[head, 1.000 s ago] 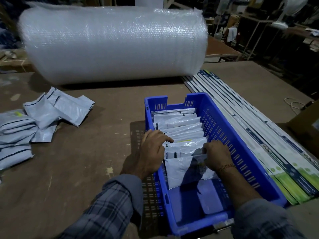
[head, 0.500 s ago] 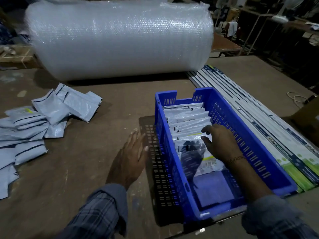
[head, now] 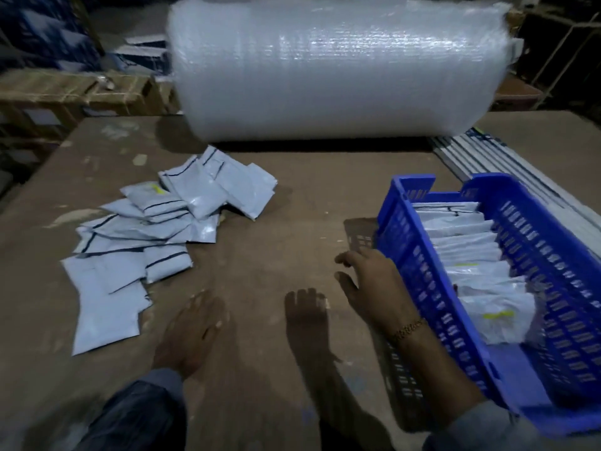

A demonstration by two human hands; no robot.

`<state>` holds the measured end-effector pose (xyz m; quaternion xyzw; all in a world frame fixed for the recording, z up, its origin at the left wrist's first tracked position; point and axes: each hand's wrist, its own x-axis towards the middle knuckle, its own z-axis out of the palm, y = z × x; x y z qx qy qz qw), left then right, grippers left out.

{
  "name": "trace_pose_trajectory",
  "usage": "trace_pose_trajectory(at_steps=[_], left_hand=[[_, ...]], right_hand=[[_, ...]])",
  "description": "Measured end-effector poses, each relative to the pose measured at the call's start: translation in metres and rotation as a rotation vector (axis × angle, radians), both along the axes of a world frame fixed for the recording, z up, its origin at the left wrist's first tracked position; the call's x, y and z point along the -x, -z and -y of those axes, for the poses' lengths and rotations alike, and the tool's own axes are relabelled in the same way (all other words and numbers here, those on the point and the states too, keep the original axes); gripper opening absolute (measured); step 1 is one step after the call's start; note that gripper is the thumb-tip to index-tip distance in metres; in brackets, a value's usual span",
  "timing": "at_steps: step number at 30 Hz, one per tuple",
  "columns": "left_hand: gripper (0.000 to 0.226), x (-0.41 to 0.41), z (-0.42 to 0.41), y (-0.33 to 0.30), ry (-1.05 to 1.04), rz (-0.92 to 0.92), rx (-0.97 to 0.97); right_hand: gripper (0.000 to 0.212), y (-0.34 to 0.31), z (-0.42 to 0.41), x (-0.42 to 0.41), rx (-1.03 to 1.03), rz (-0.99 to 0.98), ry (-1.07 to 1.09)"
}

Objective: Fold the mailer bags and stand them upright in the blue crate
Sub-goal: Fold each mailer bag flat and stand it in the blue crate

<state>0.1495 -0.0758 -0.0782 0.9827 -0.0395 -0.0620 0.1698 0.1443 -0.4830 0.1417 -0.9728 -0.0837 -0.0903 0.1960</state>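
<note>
A blue slotted crate [head: 403, 252] stands at the right of the brown table, with several folded grey mailer bags [head: 465, 252] upright in a row inside it. A loose pile of unfolded grey mailer bags [head: 146, 232] lies on the table at the left. My left hand [head: 192, 330] hovers low over the table with fingers straight, just right of the pile's nearest bag, holding nothing. My right hand [head: 367, 281] is outside the crate by its left wall, fingers spread and empty, casting a shadow on the table.
A big roll of bubble wrap [head: 335, 70] lies across the back of the table. Long flat printed strips [head: 507, 164] run along the table behind the crate. Cardboard boxes [head: 74, 96] stand beyond the table's far left edge.
My right hand has come out of the crate and moved left over the table. My left hand has shifted toward the loose pile. The view has swung left.
</note>
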Motion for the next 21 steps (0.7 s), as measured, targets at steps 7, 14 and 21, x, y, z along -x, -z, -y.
trace_pose_trajectory(at_steps=[7, 14, 21], left_hand=[[0.064, 0.032, -0.054, -0.022, 0.144, 0.097, 0.025], [0.057, 0.058, -0.074, -0.031, 0.127, 0.193, 0.107], [0.052, 0.05, -0.076, -0.026, 0.078, 0.189, 0.194]], right_hand=[[0.027, 0.052, -0.12, -0.02, -0.009, -0.132, -0.157], [0.03, 0.072, -0.236, -0.05, -0.161, -0.186, -0.323], [0.051, 0.106, -0.317, -0.106, 0.086, -0.207, -0.496]])
